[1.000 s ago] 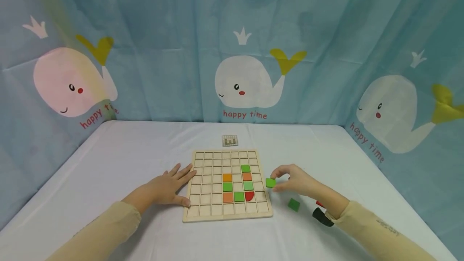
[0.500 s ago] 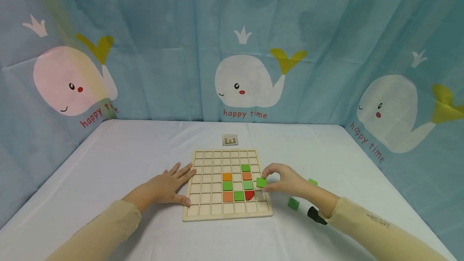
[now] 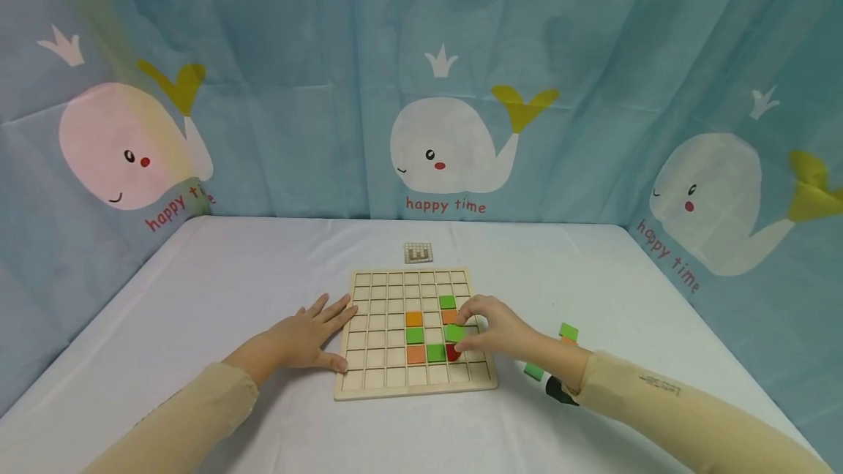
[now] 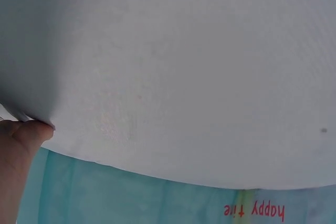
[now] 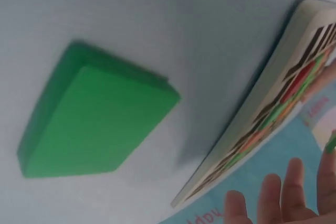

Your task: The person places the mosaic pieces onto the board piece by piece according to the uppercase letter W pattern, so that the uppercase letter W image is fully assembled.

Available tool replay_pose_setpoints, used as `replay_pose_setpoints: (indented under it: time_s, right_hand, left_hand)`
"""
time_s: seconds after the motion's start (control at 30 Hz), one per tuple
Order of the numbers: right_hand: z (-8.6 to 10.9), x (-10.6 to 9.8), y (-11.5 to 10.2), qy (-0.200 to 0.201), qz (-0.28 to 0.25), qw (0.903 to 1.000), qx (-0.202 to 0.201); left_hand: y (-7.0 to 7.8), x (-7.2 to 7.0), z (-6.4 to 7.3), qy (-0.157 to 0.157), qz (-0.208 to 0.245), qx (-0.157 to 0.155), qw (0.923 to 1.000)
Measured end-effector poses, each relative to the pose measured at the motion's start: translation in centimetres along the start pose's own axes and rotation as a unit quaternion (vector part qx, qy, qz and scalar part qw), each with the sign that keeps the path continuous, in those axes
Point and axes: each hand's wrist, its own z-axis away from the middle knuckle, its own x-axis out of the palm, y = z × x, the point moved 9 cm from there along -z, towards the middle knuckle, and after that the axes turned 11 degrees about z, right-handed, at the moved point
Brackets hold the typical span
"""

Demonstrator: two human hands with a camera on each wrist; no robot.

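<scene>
A wooden grid board (image 3: 377, 300) lies on the white table. Fingers spread, my left hand (image 3: 296, 339) rests on its left edge. My right hand (image 3: 503, 331) pinches a green square tile (image 3: 454, 333) between thumb and forefinger over the board's right part. The held tile covers the light green one seen there earlier; whether it touches is unclear. Around it sit an orange tile (image 3: 449, 317), a green tile (image 3: 447, 302) and a dark red rounded piece (image 3: 452, 352). Farther left are a yellow-orange tile (image 3: 413, 319), more green tiles (image 3: 414, 336) and a salmon tile (image 3: 416, 355).
Behind the board lies a small pattern card (image 3: 418, 252). Right of the board are a loose green tile (image 3: 568, 331), a darker green tile (image 5: 105, 119) and a black piece (image 3: 561, 390), partly hidden by the right forearm. A whale-print curtain (image 3: 296, 152) encloses the table.
My right hand has carried the green tile leftward from beside the board to over its right columns. The left hand has stayed in place.
</scene>
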Motion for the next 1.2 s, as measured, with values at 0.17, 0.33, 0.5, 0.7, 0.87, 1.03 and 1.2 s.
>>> replay_pose_setpoints:
  time_s: [0.17, 0.33, 0.5, 0.7, 0.87, 1.03, 1.2]
  right_hand:
    - [-0.3, 0.5, -0.9, 0.001, -0.006, 1.0, 0.003]
    - [-0.7, 1.3, -1.5, -0.006, 0.003, 0.9999, 0.012]
    - [-1.3, 2.2, -2.1, -0.014, 0.015, 0.9998, -0.003]
    - [-2.0, 3.3, -2.6, -0.019, 0.023, 0.9995, -0.011]
    - [-2.4, 4.3, -3.2, -0.026, 0.019, 0.9995, 0.003]
    - [-3.0, 5.0, -3.6, -0.034, 0.03, 0.9989, 0.01]
    - [-3.6, 5.5, -4.2, -0.039, 0.055, 0.9977, 0.005]
  left_hand:
    - [-0.1, 0.0, 0.0, -0.003, -0.005, -0.005, 1.0]
    - [-0.2, 0.0, 0.0, -0.004, -0.011, -0.006, 0.9999]
    - [0.0, -0.1, 0.0, -0.004, -0.009, -0.004, 0.9999]
    - [0.1, -0.1, 0.0, -0.008, -0.005, -0.007, 0.9999]
    - [-0.1, 0.1, -0.1, -0.008, -0.006, -0.006, 0.9999]
    - [-0.3, 0.2, -0.1, -0.009, -0.006, -0.008, 0.9999]
    - [-0.3, 0.1, -0.1, -0.004, -0.001, -0.003, 1.0]
